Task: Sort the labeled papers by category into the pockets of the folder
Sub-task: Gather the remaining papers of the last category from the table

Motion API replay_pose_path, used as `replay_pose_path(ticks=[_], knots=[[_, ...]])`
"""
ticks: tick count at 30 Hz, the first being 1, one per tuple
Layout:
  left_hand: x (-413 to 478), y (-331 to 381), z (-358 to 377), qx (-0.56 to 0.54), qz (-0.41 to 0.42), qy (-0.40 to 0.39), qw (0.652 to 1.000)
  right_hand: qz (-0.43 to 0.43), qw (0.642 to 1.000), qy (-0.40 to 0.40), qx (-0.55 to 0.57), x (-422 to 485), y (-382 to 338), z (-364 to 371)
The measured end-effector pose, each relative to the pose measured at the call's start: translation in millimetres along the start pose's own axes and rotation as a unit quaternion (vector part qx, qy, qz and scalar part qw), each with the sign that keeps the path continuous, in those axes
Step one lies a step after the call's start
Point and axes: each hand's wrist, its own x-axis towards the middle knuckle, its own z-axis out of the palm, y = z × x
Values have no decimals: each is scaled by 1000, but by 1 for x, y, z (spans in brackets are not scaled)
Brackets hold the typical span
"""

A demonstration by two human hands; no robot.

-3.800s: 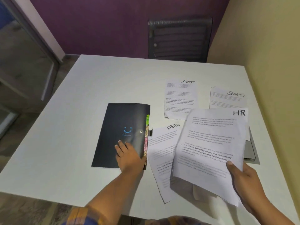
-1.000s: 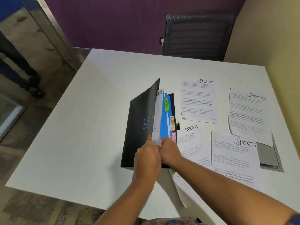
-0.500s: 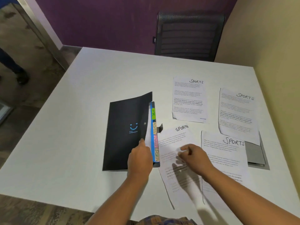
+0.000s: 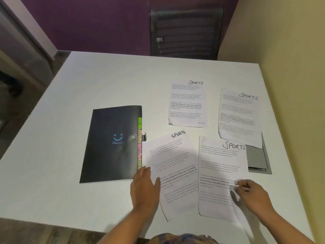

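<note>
Right hand (image 4: 253, 192) pinches one of four SPORTS papers (image 4: 219, 175).

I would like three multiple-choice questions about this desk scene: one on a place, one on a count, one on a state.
1. Where does the folder lie relative to the papers?
A. left of them
B. right of them
C. on top of them

2. How many sheets labeled SPORTS are in view?
A. two
B. four
C. six

3. What state is the folder in?
A. closed flat
B. held upright
C. wide open

Answers:
1 A, all papers sit to its right.
2 B, four headings show on the table.
3 A, its black cover lies flat, with only the colored tabs showing at its edge.
</note>
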Motion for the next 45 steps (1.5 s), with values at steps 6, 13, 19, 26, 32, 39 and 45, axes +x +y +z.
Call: replay_pose_path(ticks=[6,13,19,26,32,39,45], knots=[[-19,29,25,-65,-131,1,989,11,999,8,-29,13,27,-19],[-3,57,25,-137,-239,-20,961,35,999,3,-25,23,37,-27],[2,56,22,-170,-242,-55,954,52,998,1,-46,34,28,-22],[-8,42,4,-261,-164,-19,951,49,998,1,-31,40,22,-8],[-2,30,-11,-323,-156,-11,933,-30,995,-14,96,35,31,-4],[7,38,-15,-413,-145,-33,899,-40,950,-53,305,11,13,-32],[9,67,-19,-514,-131,-156,833,-40,932,-119,339,17,-19,-23]])
